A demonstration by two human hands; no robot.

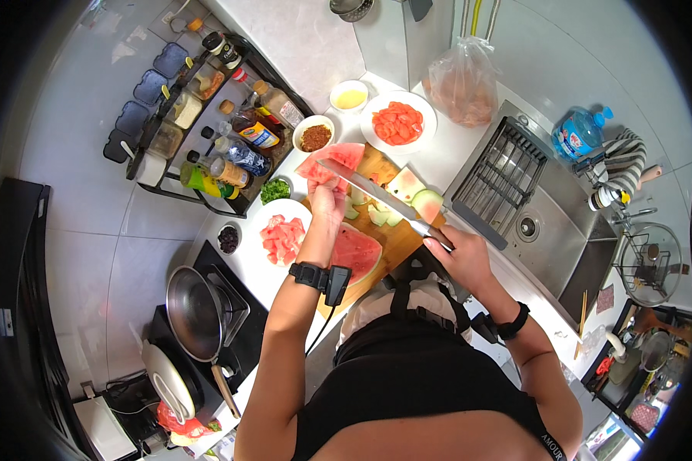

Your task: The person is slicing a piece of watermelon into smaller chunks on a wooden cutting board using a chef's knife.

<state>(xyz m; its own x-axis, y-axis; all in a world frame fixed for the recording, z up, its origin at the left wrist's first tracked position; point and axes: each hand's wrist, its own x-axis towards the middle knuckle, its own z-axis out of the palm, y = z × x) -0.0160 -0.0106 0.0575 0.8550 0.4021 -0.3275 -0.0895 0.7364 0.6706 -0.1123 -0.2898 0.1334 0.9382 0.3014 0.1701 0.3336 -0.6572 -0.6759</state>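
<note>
My left hand [326,203] grips a wedge of watermelon [337,157], lifted at the far end of the wooden cutting board [401,245]. In my right hand [458,256] is the handle of a long kitchen knife [375,192]; its blade slants up and left, the tip overlapping the wedge. Whether the edge touches the flesh I cannot tell. Another large watermelon piece [356,252] lies on the board beneath my left forearm. Cut rind pieces [379,215] and a pale end piece [427,204] rest along the board's right side.
Left of the board stands a plate of watermelon chunks [281,237]. Beyond it are a plate of sliced red pieces [397,123] and small bowls, one holding chopped greens [275,190]. A bottle rack [236,132] and a frying pan [195,311] stand left; the sink [545,248] is right.
</note>
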